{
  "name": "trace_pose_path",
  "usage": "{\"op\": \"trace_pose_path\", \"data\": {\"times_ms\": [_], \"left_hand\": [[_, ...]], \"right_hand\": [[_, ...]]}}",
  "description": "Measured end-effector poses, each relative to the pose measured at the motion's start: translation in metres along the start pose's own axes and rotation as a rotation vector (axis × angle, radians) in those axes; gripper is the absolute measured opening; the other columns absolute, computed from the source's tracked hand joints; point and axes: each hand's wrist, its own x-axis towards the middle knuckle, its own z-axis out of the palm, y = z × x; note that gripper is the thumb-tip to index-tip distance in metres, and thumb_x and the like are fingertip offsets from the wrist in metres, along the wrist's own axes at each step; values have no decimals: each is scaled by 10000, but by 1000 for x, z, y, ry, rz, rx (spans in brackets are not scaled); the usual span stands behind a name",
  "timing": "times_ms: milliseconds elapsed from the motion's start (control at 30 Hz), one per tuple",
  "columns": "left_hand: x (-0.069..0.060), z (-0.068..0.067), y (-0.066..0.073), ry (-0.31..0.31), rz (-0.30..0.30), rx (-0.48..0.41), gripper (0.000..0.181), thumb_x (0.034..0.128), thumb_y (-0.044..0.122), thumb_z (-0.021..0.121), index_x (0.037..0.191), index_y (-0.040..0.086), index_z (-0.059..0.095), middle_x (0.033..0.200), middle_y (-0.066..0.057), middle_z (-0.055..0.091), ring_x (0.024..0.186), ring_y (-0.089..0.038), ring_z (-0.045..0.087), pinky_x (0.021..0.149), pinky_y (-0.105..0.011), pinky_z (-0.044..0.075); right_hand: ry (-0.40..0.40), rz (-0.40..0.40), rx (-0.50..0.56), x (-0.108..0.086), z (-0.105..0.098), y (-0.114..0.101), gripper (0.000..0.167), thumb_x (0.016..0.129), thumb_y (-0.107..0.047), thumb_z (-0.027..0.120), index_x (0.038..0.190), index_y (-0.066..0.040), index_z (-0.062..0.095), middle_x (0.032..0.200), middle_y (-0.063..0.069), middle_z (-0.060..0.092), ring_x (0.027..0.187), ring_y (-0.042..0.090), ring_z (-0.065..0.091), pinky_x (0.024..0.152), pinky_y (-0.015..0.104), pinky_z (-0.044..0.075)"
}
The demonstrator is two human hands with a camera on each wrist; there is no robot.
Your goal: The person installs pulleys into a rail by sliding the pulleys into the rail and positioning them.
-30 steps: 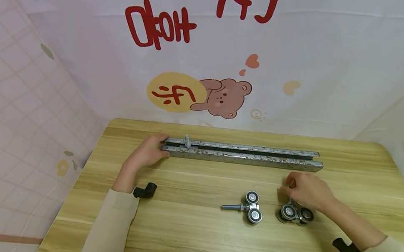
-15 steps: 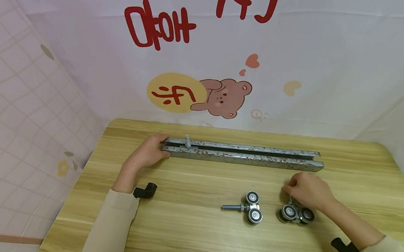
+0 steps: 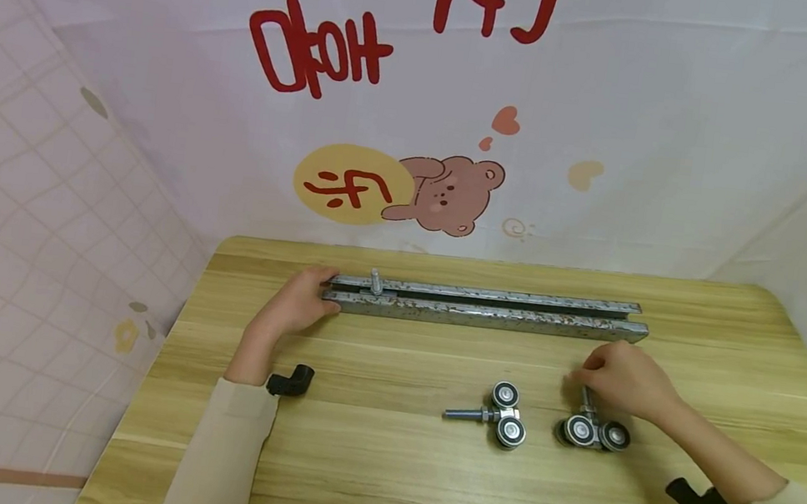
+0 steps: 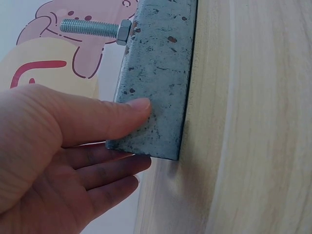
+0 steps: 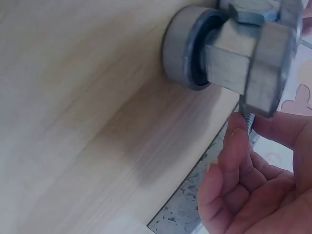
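Observation:
A slotted, rust-speckled metal rail (image 3: pixel 486 318) lies along the back of the table. My left hand (image 3: pixel 297 303) holds its left end, thumb (image 4: pixel 134 114) on the front face and other fingers at the end and behind. A bolt with a nut (image 4: pixel 92 29) stands up from the slot near that hand. In front of the rail's right end, my right hand (image 3: pixel 631 382) pinches the threaded bolt of a roller hanger (image 3: pixel 596 434); its wheels point toward me. Whether those wheels touch the table I cannot tell. Another roller hanger (image 3: pixel 507 416) lies to its left, bolt pointing left.
The wood-grain table (image 3: pixel 362 465) ends at a white printed cloth backdrop (image 3: pixel 656 106) just behind the rail. A pale cloth wall (image 3: pixel 19 238) with a grid pattern rises on the left, and another stands on the right. Black wrist mounts (image 3: pixel 291 381) sit on both forearms.
My right hand has shifted slightly right, and more of the pinched roller hanger's bolt now shows. The left hand, the rail and the other roller hanger stay in place.

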Motion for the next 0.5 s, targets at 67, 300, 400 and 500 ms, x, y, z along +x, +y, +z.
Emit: {"op": "trace_pose_path", "data": {"times_ms": [67, 300, 400, 500], "left_hand": [[0, 0, 0, -1, -1, 0, 656, 979, 42, 729, 1548, -86, 430, 1542, -287, 469, 1368, -439, 522, 1110, -550, 463], [0, 0, 2, 4, -6, -8, 658, 971, 38, 735, 1545, -85, 437, 1537, -284, 476, 1371, -433, 522, 1119, -546, 456], [-1, 0, 2, 4, -1, -4, 654, 973, 32, 730, 1543, -91, 435, 1538, -288, 474, 1373, -436, 519, 1120, -550, 454], [-1, 0, 2, 5, 2, 2, 650, 975, 27, 725, 1542, -96, 432, 1539, -292, 471, 1373, -440, 517, 1120, -554, 452]], "right_hand": [[3, -5, 11, -1, -2, 2, 222, 923, -240, 773, 752, -100, 756, 674, -55, 639, 586, 114, 475, 554, 315, 412], [19, -19, 25, -9, -8, 1, 218, 947, -236, 783, 887, -27, 799, 818, 8, 749, 695, 124, 611, 630, 372, 530], [23, -24, 43, -14, -11, -3, 202, 959, -227, 772, 879, -42, 793, 790, -20, 730, 677, 125, 593, 608, 357, 509], [19, -11, 61, -19, -14, -7, 183, 971, -227, 758, 889, -67, 789, 779, -35, 714, 660, 128, 573, 591, 333, 486]]}}
